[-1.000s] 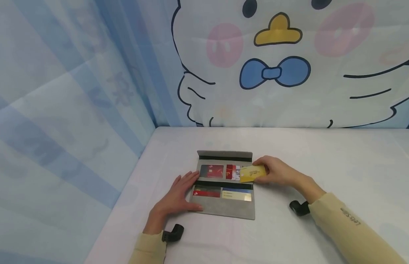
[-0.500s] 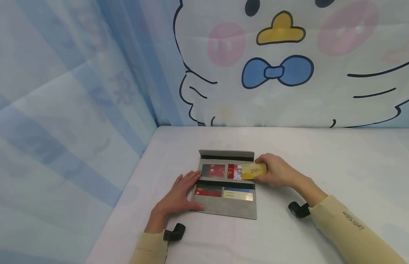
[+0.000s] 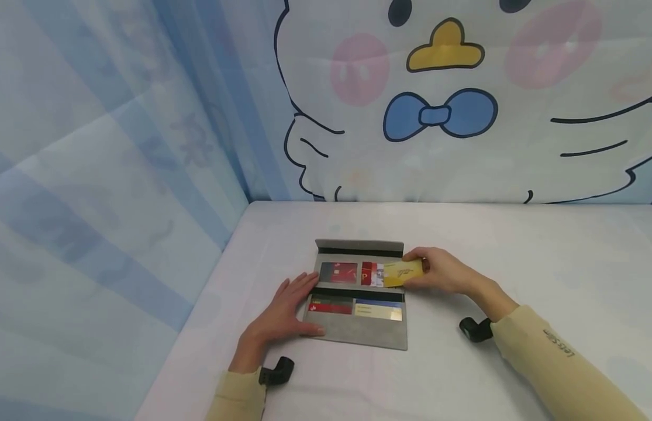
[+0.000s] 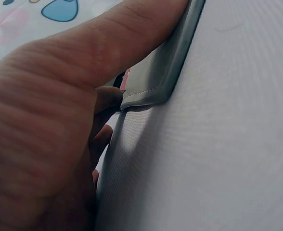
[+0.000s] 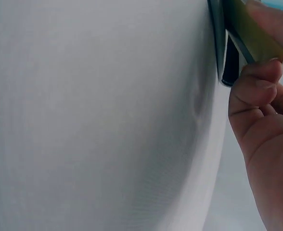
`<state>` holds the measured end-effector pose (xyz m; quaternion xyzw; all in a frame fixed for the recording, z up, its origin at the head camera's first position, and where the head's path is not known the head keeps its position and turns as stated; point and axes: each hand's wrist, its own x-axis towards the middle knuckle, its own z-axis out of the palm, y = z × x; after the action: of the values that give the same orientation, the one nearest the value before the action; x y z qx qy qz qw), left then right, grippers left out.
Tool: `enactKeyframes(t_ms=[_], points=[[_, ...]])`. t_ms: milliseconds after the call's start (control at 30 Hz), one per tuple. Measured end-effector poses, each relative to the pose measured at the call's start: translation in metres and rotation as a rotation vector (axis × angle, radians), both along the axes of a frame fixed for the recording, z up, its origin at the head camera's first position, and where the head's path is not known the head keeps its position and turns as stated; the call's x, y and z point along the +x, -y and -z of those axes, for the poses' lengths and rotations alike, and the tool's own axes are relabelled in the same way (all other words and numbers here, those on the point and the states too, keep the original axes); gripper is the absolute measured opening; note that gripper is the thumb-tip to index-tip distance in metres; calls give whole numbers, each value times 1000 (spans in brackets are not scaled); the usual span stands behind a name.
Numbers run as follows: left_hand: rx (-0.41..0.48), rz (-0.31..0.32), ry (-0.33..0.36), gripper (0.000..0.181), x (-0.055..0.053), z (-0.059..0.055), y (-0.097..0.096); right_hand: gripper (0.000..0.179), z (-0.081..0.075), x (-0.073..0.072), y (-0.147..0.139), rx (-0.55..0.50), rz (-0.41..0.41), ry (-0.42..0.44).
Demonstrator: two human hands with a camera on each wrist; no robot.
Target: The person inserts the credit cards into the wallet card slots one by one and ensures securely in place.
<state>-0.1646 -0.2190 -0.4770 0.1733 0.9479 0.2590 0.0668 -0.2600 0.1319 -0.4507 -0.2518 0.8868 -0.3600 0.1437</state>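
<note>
A grey wallet [image 3: 357, 334] lies unfolded on the table, cards showing in its slots. Its upper half holds a dark red card [image 3: 344, 272] at left and a red-and-white card [image 3: 372, 273] at right. Below sit a green-and-red card [image 3: 330, 305] and a cream-and-blue card [image 3: 378, 311]. My right hand [image 3: 445, 271] pinches a yellow card [image 3: 401, 273] by its right end; the card overlaps the wallet's upper right slot. My left hand [image 3: 280, 313] rests on the wallet's left edge, fingers spread and thumb [image 4: 117, 43] on the lower left corner.
The table [image 3: 557, 280] has a white cloth. Behind it hangs a curtain [image 3: 452, 169] with a cartoon print, and another blue-striped curtain [image 3: 104, 204] runs along the left side. Each wrist wears a black camera [image 3: 475, 330].
The yellow card, in my right hand, has shifted slightly left and levelled out over the upper right slot. My left hand stays in place on the wallet.
</note>
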Motion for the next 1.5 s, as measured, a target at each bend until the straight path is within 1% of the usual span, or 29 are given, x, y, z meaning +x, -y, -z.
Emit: enactKeyframes(t_ms=[100, 267, 400, 500, 567, 733, 833, 933, 1133, 1233, 1333, 1500], points=[[4, 1, -4, 103, 0, 0, -1, 53, 1, 1, -1, -5, 10, 5], [-6, 4, -11, 103, -1, -1, 1, 54, 3, 5, 0, -4, 17, -26], [4, 12, -9, 103, -1, -2, 2, 54, 3, 6, 0, 21, 6, -38], [14, 20, -12, 102, 0, -2, 1, 55, 3, 6, -2, 44, -17, -54], [17, 21, -14, 101, 1, 0, 0, 54, 3, 6, -3, 55, -40, -73], [20, 26, -16, 101, 1, 2, 0, 53, 5, 7, -8, 74, -80, -160], [15, 23, -16, 102, 1, 2, 1, 54, 5, 8, -8, 75, -72, -212], [13, 11, -11, 102, 1, 2, 1, 55, 0, 9, -7, 84, -67, -232], [1, 4, -2, 103, 0, 2, 1, 49, -21, 4, -5, 112, -114, -201], [7, 13, -21, 103, 0, 2, 1, 46, -29, 1, -1, 122, -130, -182], [15, 17, -31, 102, 0, 2, 1, 46, -32, -2, 3, 129, -145, -160], [16, 13, -23, 102, 1, 1, 1, 47, -30, -2, 7, 139, -144, -140]])
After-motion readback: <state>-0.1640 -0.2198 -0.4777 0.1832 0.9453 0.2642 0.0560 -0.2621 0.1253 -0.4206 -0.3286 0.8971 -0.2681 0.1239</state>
